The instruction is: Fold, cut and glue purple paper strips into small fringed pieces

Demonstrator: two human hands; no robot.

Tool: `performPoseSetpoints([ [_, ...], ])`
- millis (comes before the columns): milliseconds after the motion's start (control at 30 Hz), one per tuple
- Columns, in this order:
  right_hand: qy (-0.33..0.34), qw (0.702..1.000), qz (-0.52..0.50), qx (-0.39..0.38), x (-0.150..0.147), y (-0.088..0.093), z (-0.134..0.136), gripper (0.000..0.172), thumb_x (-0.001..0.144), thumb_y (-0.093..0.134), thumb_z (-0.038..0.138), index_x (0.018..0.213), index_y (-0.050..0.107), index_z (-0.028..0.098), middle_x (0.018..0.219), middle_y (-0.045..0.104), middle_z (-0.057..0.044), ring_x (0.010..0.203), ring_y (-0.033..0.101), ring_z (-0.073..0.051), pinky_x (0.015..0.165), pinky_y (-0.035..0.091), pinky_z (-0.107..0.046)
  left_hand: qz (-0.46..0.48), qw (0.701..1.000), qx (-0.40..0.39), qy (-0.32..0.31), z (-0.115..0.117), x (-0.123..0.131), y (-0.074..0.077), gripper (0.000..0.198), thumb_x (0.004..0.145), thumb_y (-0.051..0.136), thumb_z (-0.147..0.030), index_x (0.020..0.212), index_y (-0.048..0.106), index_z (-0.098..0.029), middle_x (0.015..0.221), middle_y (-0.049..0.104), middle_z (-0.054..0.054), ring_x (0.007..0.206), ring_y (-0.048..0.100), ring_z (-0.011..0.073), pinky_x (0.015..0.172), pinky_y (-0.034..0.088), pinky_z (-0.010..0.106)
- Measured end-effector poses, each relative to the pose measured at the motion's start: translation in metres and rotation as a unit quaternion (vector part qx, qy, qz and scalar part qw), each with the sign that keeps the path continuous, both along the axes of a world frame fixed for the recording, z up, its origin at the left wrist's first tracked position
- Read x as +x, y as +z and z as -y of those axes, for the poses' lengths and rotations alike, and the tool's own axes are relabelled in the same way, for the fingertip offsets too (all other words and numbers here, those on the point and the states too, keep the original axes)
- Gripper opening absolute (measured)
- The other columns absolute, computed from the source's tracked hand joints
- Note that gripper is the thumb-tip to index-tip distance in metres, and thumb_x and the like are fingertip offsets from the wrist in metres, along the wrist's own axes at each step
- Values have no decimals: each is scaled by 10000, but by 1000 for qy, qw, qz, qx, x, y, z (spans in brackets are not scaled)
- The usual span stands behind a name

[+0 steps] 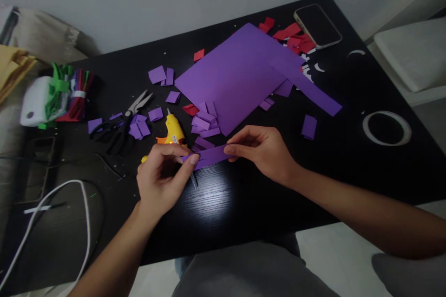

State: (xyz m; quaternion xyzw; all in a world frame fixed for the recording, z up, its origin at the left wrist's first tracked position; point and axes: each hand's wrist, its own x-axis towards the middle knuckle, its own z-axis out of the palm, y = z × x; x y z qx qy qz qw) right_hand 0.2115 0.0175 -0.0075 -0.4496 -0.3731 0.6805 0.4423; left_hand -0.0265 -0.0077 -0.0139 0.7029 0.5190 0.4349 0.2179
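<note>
Between my two hands a purple paper strip (212, 156) is stretched above the near part of the black table. My left hand (165, 174) pinches its left end between thumb and fingers. At the right end, my right hand (261, 151) grips it the same way. Just beyond the left hand lies a yellow glue gun (174, 130), partly hidden by that hand. Several folded purple paper pieces (205, 120) are heaped beside it. Behind the strip is a large purple sheet (233, 74), with a longer purple strip (313, 90) across its right corner.
Black-handled scissors (128, 113) lie left among purple pieces. A phone (318, 25) rests by red paper scraps (296, 39) at the far right. A white tape ring (386, 128) is near the right edge. Bundled pipe cleaners (78, 95) and a white cable (87, 213) occupy the left.
</note>
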Motion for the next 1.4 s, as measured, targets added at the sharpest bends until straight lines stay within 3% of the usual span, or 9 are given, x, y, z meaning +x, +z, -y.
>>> performPoseSetpoints([
  [200, -16, 1000, 4, 14, 0, -1, 1, 353, 572, 1036, 401, 746, 809, 194, 708, 778, -4, 614, 725, -146, 649, 664, -305, 41, 998, -3, -39, -2, 1, 3, 243, 856, 832, -162, 959, 621, -225, 871, 723, -22, 757, 706, 127, 698, 584, 272],
  [500, -26, 999, 22, 23, 0, -1, 1, 381, 560, 1033, 452, 740, 813, 198, 706, 784, -16, 617, 736, -159, 652, 669, -318, 41, 999, -9, -32, -4, 1, 2, 226, 856, 840, -197, 922, 626, -226, 852, 729, -26, 758, 717, 132, 735, 600, 291],
  [633, -34, 997, 46, 53, 1, -3, 1, 350, 599, 1021, 451, 747, 816, 209, 697, 783, -17, 617, 739, -166, 649, 658, -321, 5, 1000, 12, -29, -7, 1, 5, 204, 858, 838, -216, 889, 637, -221, 840, 738, -20, 762, 729, 141, 739, 609, 295],
  [833, -54, 985, 110, 124, 1, -1, 6, 269, 696, 981, 443, 760, 821, 237, 773, 810, -27, 710, 769, -200, 774, 679, -378, -84, 993, 73, -26, -9, -4, 8, 170, 857, 835, -237, 881, 667, -221, 813, 743, -15, 764, 744, 157, 728, 618, 299],
  [1000, -59, 987, 92, 115, 2, -1, 5, 256, 685, 994, 408, 758, 815, 239, 749, 805, -19, 676, 763, -191, 713, 670, -349, 22, 999, 3, -25, -8, -2, 8, 299, 877, 813, -212, 1141, 674, -223, 957, 766, 3, 769, 749, 136, 724, 640, 276],
  [1167, -64, 990, 83, 95, 4, -1, 2, 296, 664, 1001, 430, 749, 804, 226, 721, 794, -23, 660, 757, -192, 676, 660, -341, 36, 997, -58, -20, -9, 1, 14, 138, 890, 803, -278, 990, 732, -214, 830, 755, -8, 669, 702, 118, 639, 610, 250],
  [1400, -67, 992, 71, 77, 5, -1, 0, 324, 645, 1004, 454, 742, 793, 228, 716, 791, -21, 653, 758, -190, 684, 673, -352, 39, 998, -56, 10, -6, -2, 12, 59, 905, 800, -281, 908, 780, -226, 798, 775, -16, 664, 702, 114, 659, 599, 241],
])
